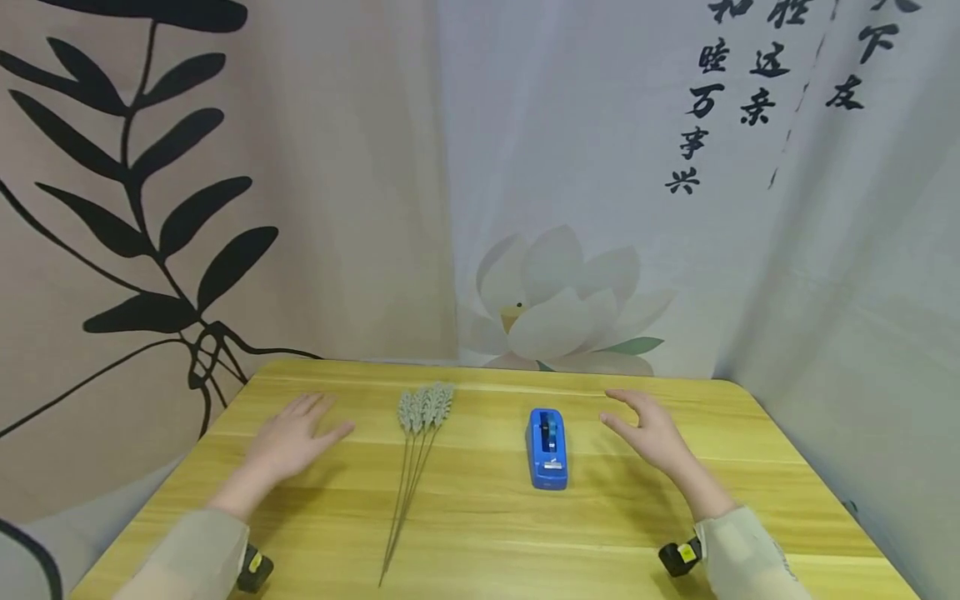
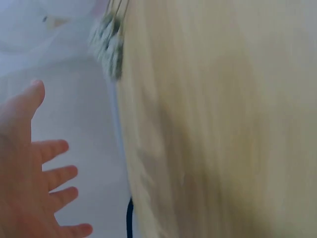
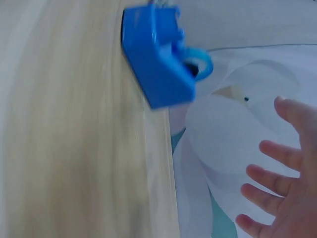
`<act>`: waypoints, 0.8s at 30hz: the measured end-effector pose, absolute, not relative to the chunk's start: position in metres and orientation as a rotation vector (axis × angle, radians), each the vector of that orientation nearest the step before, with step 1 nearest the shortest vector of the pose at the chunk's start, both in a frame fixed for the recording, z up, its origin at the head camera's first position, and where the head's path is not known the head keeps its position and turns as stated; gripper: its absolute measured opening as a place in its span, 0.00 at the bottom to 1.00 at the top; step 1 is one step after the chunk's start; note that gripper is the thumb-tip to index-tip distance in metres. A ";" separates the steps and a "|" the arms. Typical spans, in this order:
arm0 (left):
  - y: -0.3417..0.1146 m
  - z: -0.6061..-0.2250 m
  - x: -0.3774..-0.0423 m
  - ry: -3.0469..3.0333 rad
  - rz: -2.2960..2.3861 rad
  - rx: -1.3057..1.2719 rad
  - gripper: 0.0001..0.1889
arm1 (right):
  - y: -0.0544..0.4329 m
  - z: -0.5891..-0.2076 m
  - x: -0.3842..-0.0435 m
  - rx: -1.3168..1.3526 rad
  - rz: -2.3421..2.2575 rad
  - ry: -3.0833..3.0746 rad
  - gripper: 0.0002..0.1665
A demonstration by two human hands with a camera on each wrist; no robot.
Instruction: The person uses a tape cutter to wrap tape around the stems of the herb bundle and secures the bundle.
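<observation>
Several grey-green dried flower stems lie in a loose bundle left of the table's middle, heads toward the back. To their right stands a blue tape dispenser, with a small roll of tape in its slot. My left hand hovers over the table left of the flower heads, fingers spread and holding nothing. My right hand is held to the right of the dispenser, thumb and fingers apart, with nothing between them. In the right wrist view, the dispenser is apart from the fingertips.
The yellow wooden table ends at the back against a hanging curtain printed with leaves, a lotus and characters. A black wrist device sits at the left sleeve and another at the right. A dark cable shows at lower left.
</observation>
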State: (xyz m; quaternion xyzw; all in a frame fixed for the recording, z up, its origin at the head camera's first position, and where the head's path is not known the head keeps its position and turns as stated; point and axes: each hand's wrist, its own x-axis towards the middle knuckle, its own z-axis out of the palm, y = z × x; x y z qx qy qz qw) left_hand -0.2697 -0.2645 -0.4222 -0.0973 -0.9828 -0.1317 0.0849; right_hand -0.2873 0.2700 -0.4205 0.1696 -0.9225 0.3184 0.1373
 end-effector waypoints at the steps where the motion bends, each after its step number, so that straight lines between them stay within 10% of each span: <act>1: -0.258 -0.425 -0.270 -2.927 -0.396 -0.301 0.44 | 0.266 -0.422 -0.285 0.478 0.958 -2.662 0.31; 24: -0.137 -0.424 -0.282 -2.919 -0.773 -0.477 0.35 | 0.216 -0.448 -0.269 0.219 1.471 -2.665 0.15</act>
